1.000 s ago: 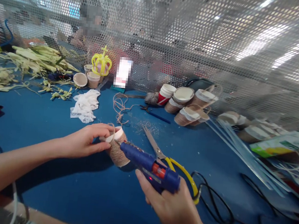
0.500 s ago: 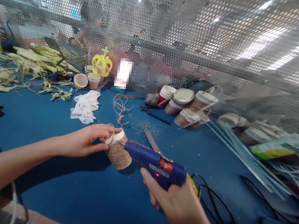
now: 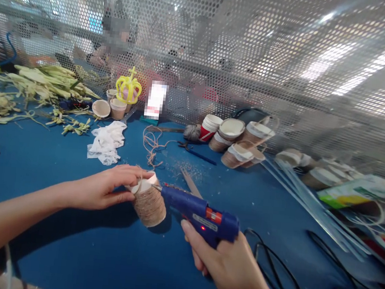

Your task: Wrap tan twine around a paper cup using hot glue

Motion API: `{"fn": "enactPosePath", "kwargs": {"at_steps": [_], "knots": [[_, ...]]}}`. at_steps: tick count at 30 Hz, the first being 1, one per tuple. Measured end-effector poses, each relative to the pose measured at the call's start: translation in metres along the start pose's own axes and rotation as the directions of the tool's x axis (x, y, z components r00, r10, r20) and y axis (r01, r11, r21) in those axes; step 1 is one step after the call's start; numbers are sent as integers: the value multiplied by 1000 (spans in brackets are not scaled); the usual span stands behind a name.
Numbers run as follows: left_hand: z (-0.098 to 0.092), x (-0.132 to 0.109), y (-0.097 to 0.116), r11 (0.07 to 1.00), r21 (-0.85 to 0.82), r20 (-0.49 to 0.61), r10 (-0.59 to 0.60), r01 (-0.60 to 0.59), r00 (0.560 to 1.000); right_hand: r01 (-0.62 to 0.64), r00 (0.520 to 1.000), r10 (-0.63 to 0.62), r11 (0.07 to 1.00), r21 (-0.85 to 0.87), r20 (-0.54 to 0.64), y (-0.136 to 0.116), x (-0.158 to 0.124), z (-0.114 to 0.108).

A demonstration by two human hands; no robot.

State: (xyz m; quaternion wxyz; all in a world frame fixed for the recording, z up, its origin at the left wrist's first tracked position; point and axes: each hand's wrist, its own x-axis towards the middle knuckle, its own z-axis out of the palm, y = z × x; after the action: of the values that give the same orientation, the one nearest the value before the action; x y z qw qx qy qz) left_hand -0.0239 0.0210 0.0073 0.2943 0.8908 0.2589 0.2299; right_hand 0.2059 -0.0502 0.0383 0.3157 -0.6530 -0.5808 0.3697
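While left grip (image 3: pixel 106 191) holds twine-wrapped cup (image 3: pixel 148 206) | right grip (image 3: pixel 231 268) holds glue gun (image 3: pixel 202 214) | nozzle at cup rim

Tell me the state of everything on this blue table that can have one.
twine-wrapped cup: tilted, rim bare, held by left hand.
glue gun: red light lit, gripped by right hand, nozzle at that cup's rim.
scissors: blades shut, handles hidden.
paper cups: heaped, mostly on their sides.
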Motion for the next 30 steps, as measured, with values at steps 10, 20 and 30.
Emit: {"fn": "enactPosePath", "kwargs": {"at_steps": [10, 20, 30], "knots": [[-1, 0, 0, 1000, 18, 17, -12, 11, 1000, -8, 999, 6, 999, -36, -37, 4, 0, 1], [0, 0, 1, 1000, 14, 8, -3, 3, 1000, 205, 978, -203, 978, -32, 43, 2, 2, -4], [0, 0, -1, 1000, 13, 5, 27, -27, 1000, -23, 1000, 24, 997, -76, 5, 18, 18, -2]]}}
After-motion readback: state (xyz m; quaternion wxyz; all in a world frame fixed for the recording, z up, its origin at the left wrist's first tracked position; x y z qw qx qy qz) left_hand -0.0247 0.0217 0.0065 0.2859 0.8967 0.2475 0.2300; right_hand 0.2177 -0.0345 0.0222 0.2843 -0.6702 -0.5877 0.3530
